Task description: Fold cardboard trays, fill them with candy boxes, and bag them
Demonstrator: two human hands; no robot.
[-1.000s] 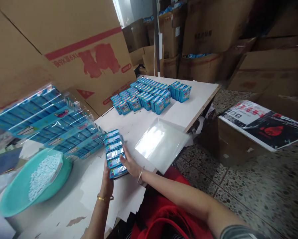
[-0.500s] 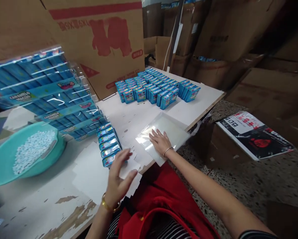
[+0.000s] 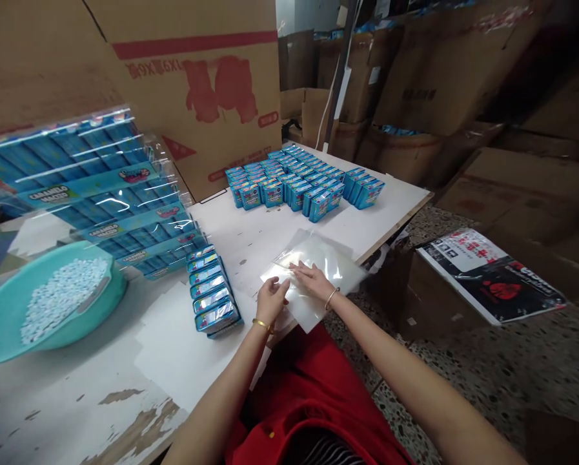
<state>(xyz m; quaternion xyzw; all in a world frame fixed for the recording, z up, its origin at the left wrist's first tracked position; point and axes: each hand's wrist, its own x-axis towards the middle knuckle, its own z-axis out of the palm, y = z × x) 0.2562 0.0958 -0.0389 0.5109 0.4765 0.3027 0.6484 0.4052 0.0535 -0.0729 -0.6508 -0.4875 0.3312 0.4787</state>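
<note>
A stack of clear plastic bags [image 3: 335,265] lies near the table's right front edge, its top layer wrinkled and shiny. My right hand [image 3: 314,283] rests on it, fingers stretched out and palm down. Close by on the left is my left hand [image 3: 271,302], at the bags' near-left edge. Its fingers are bent, with thumb and forefinger a little apart, and nothing shows between them. To the left of that hand stands a short row of blue candy tins [image 3: 215,303] on white paper sheets [image 3: 168,349].
Many blue packs [image 3: 294,177] stand in rows at the back. Wrapped packs [image 3: 100,187] are stacked at left behind a teal basin [image 3: 76,336] of small white pieces. A large carton [image 3: 221,142] stands behind; another box [image 3: 415,290] is on the floor at right.
My left hand has moved right, from beside the tins to the edge of the plastic bags. My right hand stays on the bags, whose top layer has wrinkled.
</note>
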